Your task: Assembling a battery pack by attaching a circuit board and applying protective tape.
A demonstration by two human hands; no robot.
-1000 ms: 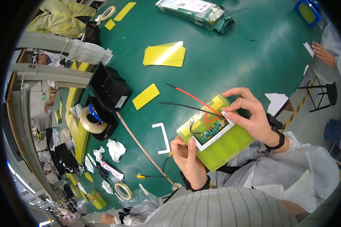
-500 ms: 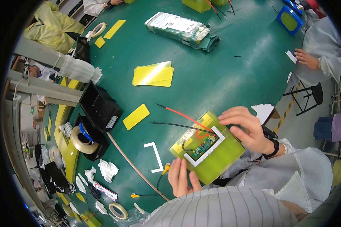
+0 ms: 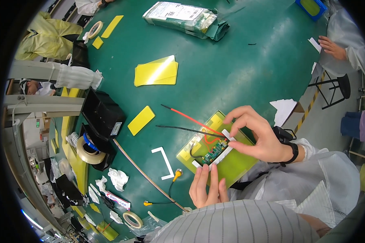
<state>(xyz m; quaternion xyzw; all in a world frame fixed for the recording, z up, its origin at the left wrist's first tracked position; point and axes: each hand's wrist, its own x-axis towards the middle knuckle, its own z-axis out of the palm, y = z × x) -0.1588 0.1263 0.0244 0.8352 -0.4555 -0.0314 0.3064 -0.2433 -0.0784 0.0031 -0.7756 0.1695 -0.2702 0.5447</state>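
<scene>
The right hand's (image 3: 260, 135) fingers pinch a white U-shaped strip (image 3: 222, 156) beside a green circuit board (image 3: 215, 153) on a yellow-green battery pack (image 3: 236, 166). The left hand's (image 3: 207, 190) fingers touch the strip's lower corner. A separate white bracket (image 3: 167, 161) lies on the green worktop (image 3: 215, 81).

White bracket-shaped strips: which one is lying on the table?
The strip left of the green pack; the other strip is on that pack, by the right hand.

Bright, glare on yellow sheets (image 3: 155, 73), bent edges
</scene>
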